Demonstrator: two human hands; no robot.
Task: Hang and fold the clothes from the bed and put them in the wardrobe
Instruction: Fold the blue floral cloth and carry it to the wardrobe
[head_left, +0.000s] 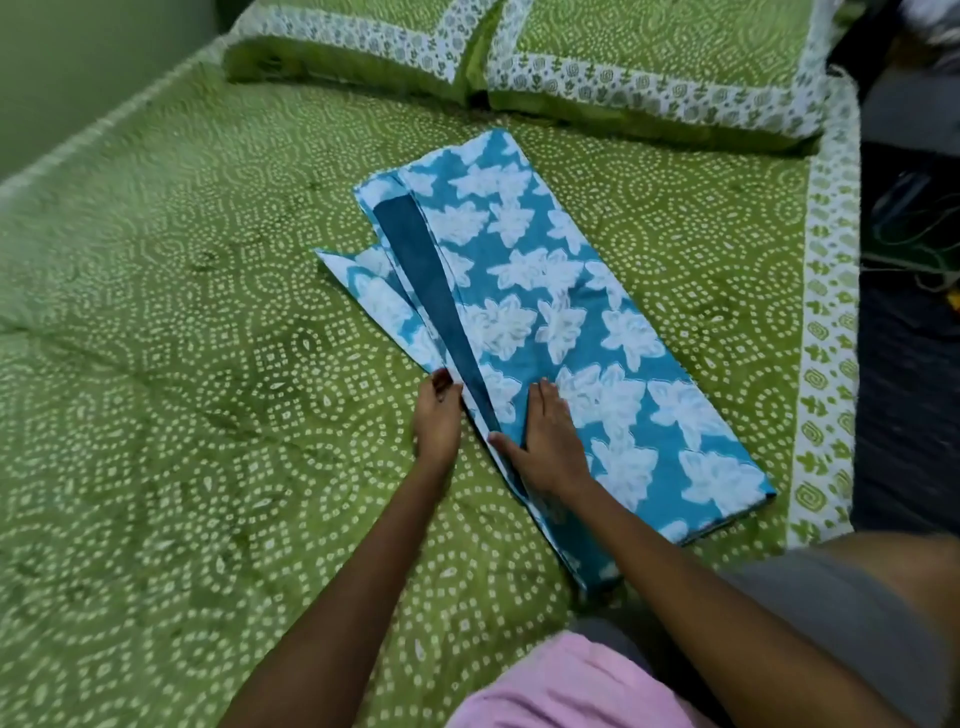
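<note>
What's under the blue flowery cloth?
The blue flowery cloth lies folded on the green bedspread, which shows all round it. Its own folded layers peek out at the left edge. The right hand presses on top. Anything between the layers is hidden.

A home bedroom, a bed (208, 364) under a green bedspread with white dotted swirls, two matching pillows (649, 78) at its head (white floral borders), a plain wall (78, 67) close along the far side

1 garment (545, 291), 2 pillows (363, 47), 1 bed (156, 364)
</note>
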